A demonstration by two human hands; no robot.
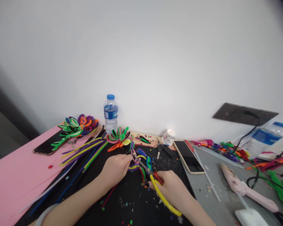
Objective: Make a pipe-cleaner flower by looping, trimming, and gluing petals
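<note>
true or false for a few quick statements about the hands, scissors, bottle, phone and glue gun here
1. The right hand holds yellow-handled scissors. True.
2. The left hand rests on the pink sheet. False: it lies on the black mat, pinching a pipe-cleaner flower.
3. The water bottle by the wall has a blue cap. True.
4. The phone right of the mat lies screen lit. False: its screen is dark.
5. The pink glue gun is in a hand. False: it lies alone on the grey surface.
</note>
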